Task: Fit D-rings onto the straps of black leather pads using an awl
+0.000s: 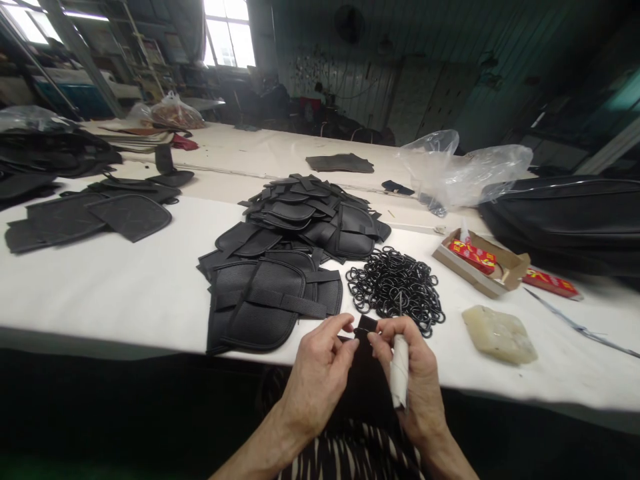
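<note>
In the head view, my left hand (320, 370) is at the table's front edge, its thumb and fingertips closed at the left side of a black strap (369, 323). What looks like a thin black ring crosses the strap between my hands. My right hand (417, 367) pinches the strap's right side and also keeps an awl (399, 373) in its grip, white wrapping on the handle and the thin metal point upward. Just beyond lies a heap of black D-rings (395, 287). Stacked black padded pieces with straps (270, 293) lie left of the rings.
A yellowish wax-like block (499, 335) sits at right, with scissors-like metal blades (580, 327) beyond it. Behind are a cardboard tray (475, 280) holding a red box, a clear plastic bag (465, 170) and a black bag (565, 220). More flat black pieces (85, 217) lie at left.
</note>
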{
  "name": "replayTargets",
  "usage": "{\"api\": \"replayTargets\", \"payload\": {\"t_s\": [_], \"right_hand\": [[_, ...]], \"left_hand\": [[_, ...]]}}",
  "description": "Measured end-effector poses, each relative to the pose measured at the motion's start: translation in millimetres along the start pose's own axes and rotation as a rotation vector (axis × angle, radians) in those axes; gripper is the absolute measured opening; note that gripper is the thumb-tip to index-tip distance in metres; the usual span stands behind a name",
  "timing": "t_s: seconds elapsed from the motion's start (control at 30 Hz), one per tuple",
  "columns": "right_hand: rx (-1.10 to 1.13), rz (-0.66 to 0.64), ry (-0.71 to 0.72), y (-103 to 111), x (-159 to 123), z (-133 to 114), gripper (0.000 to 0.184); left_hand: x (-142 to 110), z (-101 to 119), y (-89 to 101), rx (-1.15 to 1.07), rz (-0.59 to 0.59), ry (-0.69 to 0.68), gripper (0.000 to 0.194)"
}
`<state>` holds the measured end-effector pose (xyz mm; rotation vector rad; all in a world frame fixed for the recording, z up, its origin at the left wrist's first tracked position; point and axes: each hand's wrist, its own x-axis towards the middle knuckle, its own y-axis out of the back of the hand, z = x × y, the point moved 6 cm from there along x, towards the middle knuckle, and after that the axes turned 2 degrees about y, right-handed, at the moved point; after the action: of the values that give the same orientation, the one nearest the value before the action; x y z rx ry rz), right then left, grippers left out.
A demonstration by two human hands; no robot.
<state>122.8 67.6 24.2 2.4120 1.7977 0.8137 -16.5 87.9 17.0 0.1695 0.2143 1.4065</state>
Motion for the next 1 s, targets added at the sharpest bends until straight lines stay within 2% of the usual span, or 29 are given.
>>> {"api": "replayTargets", "payload": {"t_s": [0.07,0.1,0.13,0.23,0.27,0.3,0.37,0.43,0.53,0.63,0.7,0.87,1.0], "right_hand": [[0.006,0.014,0.023,3,1,-1,0.017],[0.009,0.017,0.043,4,1,-2,0.016],[0.012,0.021,0.071,5,2,-3,0.015],[0.022,0.015,0.206,8,3,-11,0.012],[0.02,-0.001,0.255,9,3,-15,0.011],[0.01,-0.027,0.302,9,4,-20,0.01],[-0.029,-0.086,0.41,9,4,-34,0.009],[-0.082,-0.146,0.534,8,2,-51,0.014],[-0.173,-0.21,0.727,5,-7,-70,0.026],[-0.268,-0.221,0.912,-1,-24,-73,0.023],[-0.298,-0.234,0.973,-5,-33,-68,0.021],[-0.304,-0.256,0.944,-7,-42,-56,0.021],[-0.236,-0.23,0.756,1,-37,-48,0.021]], "left_hand": [[-8,3,10.6,-0.006,0.096,0.018,0.014],[-12,0,11.7,-0.052,0.082,0.074,0.013],[-15,-5,8.5,-0.136,0.011,0.166,0.02],[-29,-23,-18.9,-0.552,-0.374,0.546,0.042],[-33,-26,-26.6,-0.693,-0.464,0.652,0.047],[-34,-27,-31.6,-0.814,-0.508,0.731,0.052],[-30,-26,-35.3,-0.982,-0.498,0.809,0.055],[-23,-25,-34.6,-1.058,-0.445,0.813,0.051],[-15,-25,-30.6,-1.058,-0.329,0.792,0.035],[-12,-28,-27.2,-0.971,-0.221,0.756,0.019],[-11,-29,-27.9,-0.901,-0.198,0.73,0.015],[-12,-34,-32.8,-0.833,-0.14,0.7,0.01],[-15,-36,-34.1,-0.834,-0.111,0.628,0.012]]}}
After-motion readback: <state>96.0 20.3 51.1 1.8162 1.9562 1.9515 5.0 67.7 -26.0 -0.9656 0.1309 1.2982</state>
